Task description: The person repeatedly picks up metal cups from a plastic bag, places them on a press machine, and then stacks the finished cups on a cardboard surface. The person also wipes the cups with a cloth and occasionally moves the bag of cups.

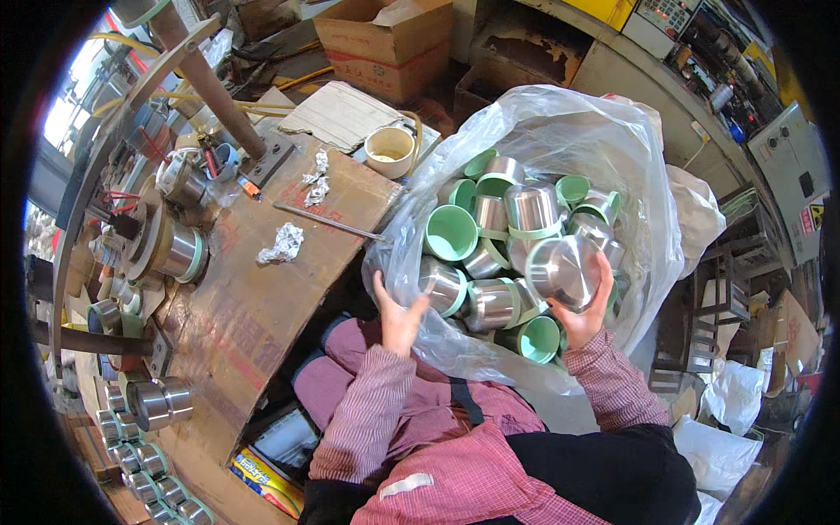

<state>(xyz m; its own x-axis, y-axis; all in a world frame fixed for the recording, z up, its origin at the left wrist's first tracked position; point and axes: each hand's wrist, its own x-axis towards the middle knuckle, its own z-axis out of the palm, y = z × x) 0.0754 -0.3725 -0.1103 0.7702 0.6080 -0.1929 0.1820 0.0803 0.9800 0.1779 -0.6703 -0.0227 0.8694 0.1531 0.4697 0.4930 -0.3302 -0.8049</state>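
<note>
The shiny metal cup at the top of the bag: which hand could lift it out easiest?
Probably the right hand. Its fingers already wrap the metal cup at the top of the pile. The left hand only presses the outside of the plastic bag, beside other cups.

Silver steel cups with mint-green linings fill a clear plastic bag beside red-checked sleeves.

— What do the hands touch?
— The right hand cups a steel cup inside the clear plastic bag; the left hand presses the bag's near side.
— And the counter?
— Crumpled paper and a thin metal rod lie on it.
</note>
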